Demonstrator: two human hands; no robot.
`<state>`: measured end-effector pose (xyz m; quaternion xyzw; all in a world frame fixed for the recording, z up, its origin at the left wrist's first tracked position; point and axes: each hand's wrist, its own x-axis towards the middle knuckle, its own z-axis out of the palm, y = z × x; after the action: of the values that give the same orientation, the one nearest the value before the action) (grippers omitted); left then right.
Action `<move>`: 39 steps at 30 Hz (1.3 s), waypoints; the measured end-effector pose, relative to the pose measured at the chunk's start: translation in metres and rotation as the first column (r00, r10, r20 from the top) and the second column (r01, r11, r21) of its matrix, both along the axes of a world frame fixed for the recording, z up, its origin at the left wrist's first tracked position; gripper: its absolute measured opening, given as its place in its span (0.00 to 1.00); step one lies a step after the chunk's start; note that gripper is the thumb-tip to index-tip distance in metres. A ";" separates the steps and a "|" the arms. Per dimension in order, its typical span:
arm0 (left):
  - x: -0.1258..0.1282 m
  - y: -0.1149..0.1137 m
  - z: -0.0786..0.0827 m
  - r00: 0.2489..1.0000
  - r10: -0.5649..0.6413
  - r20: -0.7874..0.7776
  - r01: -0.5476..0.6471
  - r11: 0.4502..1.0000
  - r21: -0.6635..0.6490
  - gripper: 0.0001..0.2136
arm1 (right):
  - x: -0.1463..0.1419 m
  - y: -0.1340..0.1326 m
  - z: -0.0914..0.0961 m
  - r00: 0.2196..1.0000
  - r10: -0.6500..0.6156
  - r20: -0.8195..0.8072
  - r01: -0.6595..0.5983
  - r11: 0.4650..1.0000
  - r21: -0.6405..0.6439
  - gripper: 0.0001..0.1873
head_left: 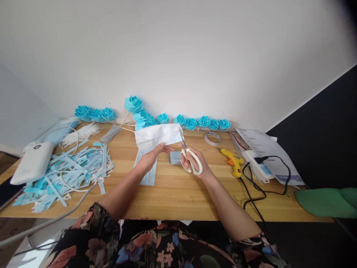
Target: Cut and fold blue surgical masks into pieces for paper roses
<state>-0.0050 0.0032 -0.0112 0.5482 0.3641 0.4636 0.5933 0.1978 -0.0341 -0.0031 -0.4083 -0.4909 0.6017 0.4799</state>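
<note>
Left fingers (159,148) pinch sheet (156,136), right fingers (192,158) grip scissors (184,148), between scraps (79,163) and glue gun (233,158).

The left forearm (122,188), bare, slants up toward 1 o'clock, and the right forearm (228,203), also bare, slants toward 11, so the two converge. The left wrist (143,166) is nearly straight; the left hand (153,154) holds a pinch, thumb (159,148) angled toward 2 o'clock and fingers (168,149) reaching out toward 3. The right hand (192,159) sits close by, at about 3 o'clock from the left, its fingers curled in a grip, the wrist roughly in line with the forearm
</note>
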 end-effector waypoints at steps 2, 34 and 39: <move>0.000 -0.001 0.002 1.000 -0.010 -0.026 0.010 1.000 0.002 0.20 | -0.001 0.000 0.000 1.000 -0.012 -0.004 0.012 1.000 -0.005 0.33; 0.005 -0.012 0.016 0.970 -0.085 -0.227 0.086 0.996 -0.004 0.22 | 0.006 0.003 -0.004 0.995 0.090 0.038 -0.095 0.977 0.192 0.24; 0.005 -0.013 0.017 0.969 -0.073 -0.235 0.078 0.997 0.010 0.21 | 0.003 0.002 -0.001 0.998 0.062 0.013 -0.063 0.981 0.181 0.24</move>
<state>0.0005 -0.0094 0.0053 0.6184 0.4060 0.3762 0.5579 0.2013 -0.0322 -0.0043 -0.3493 -0.5580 0.5678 0.4942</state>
